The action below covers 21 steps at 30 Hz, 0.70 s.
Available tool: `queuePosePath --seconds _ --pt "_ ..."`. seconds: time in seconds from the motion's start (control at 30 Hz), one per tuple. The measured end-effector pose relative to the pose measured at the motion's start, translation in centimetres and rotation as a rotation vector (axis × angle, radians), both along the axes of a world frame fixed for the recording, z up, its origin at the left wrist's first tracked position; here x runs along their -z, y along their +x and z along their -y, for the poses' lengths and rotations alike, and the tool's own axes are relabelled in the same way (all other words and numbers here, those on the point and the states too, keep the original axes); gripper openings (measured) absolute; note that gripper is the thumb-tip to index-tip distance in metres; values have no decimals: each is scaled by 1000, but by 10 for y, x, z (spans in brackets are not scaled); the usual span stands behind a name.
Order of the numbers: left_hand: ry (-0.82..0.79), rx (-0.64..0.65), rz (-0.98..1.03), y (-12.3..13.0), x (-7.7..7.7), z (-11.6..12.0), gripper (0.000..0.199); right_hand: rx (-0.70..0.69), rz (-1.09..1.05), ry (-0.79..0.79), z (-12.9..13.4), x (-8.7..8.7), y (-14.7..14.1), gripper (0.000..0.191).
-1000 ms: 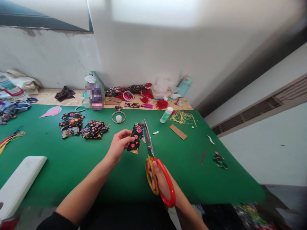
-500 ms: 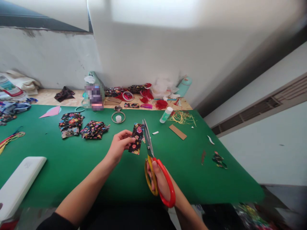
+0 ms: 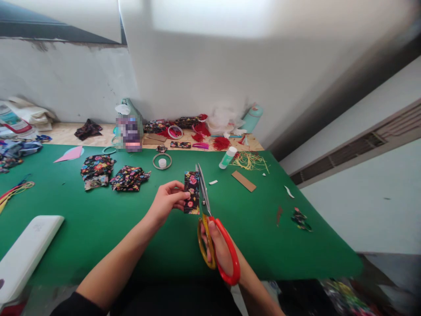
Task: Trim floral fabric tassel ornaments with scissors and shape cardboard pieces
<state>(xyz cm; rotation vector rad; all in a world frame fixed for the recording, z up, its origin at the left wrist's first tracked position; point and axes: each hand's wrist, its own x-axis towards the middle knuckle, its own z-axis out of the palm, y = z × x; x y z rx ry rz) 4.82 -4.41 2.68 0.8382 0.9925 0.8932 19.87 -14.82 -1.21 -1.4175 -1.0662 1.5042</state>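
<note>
Between the thumb and fingers of my left hand [image 3: 169, 199] is a black floral fabric-covered strip [image 3: 191, 193], held nearly upright. My right hand [image 3: 215, 243] grips scissors [image 3: 208, 215] with one red and one yellow handle loop. Their blades point away from me, nearly together, right along the strip's right edge. Whether they touch the fabric I cannot tell. Two piles of black floral fabric pieces, one [image 3: 97, 170] farther left and another [image 3: 130, 177] nearer, lie left of my left hand. A bare brown cardboard strip [image 3: 244, 181] rests to the right of the blades.
The green table [image 3: 263, 245] also bears a glue stick [image 3: 228, 158], yellow string [image 3: 250, 161], a grey ring [image 3: 162, 161] around a white cap, and fabric scraps [image 3: 301, 219]. A white oblong device [image 3: 31, 254] lies at left. Red tassels [image 3: 221, 143] line the back.
The floral strip has turned more upright and shifted slightly right in my left hand, closer along the blades. The scissors have hardly moved.
</note>
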Motion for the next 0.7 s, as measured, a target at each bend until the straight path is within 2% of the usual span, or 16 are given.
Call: queuePosePath --seconds 0.7 --pt "1 4 6 1 1 1 33 -4 72 -12 -1 1 3 55"
